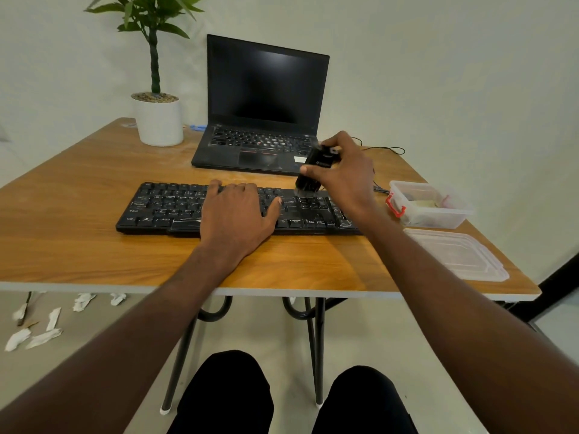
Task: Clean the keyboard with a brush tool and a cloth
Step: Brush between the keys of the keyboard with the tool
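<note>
A: Near edge first?
B: Clear lid (456, 254) by the table's (94, 245) near-right corner, open tub (429, 203) just behind. Keyboard (163, 208) mid-table; left hand (239, 211) flat on its keys, fingers straight.
A: Right hand (343, 173)?
B: Grasping black brush tool (315, 169), bristles touching the kbd's right-hand keys. Laptop (263, 104) + plant pot (159, 120) at far edge.

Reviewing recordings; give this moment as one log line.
step: brushing | right hand: grips brush tool, bristles on keyboard right side | left hand: flat on keys | cloth: unseen
</note>
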Available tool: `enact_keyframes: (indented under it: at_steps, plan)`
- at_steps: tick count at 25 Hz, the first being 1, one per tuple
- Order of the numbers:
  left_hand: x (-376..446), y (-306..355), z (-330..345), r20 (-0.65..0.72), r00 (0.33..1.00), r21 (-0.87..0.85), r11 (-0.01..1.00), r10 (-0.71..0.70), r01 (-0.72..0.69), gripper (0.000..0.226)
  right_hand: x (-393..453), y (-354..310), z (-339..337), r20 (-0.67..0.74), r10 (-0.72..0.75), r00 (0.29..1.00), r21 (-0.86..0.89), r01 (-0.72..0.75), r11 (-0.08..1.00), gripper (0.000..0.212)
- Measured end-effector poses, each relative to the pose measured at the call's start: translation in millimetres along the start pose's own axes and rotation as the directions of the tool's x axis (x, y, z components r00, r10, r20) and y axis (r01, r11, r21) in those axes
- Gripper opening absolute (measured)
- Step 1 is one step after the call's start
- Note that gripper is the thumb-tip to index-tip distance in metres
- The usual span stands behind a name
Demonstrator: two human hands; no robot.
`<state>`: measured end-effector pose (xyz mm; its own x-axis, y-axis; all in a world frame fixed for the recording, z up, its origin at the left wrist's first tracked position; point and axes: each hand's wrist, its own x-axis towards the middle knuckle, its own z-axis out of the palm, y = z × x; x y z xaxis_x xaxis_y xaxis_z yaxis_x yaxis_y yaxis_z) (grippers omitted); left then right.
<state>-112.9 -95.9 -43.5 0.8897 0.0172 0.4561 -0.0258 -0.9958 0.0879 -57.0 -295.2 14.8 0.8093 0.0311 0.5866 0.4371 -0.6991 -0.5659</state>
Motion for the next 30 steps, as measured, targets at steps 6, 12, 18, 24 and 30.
enact_keyframes:
  at_steps: [6,12,18,24,30]
  plan:
    - [-1,-1,1,0.000,1.000,-0.003,1.000,0.001,-0.001,0.071,7,16,-26,0.058,-0.001,0.998,-0.185,0.012,0.983,0.048]
    - [0,-3,3,-0.012,1.000,-0.008,1.000,-0.008,0.008,0.071,14,29,-43,-0.138,0.197,0.971,-0.004,-0.200,0.980,0.049]
    - [2,-2,1,0.016,1.000,-0.004,1.000,-0.021,0.021,0.073,4,43,-44,-0.105,0.070,0.992,-0.228,-0.093,0.969,0.046]
    - [1,-1,0,0.017,1.000,-0.006,1.000,-0.019,0.019,0.073,1,34,-36,-0.025,0.014,1.000,-0.153,-0.018,0.988,0.045]
    - [0,-1,-1,0.001,1.000,-0.017,1.000,-0.012,0.012,0.071,9,26,-35,-0.029,0.040,0.999,-0.165,-0.045,0.985,0.047]
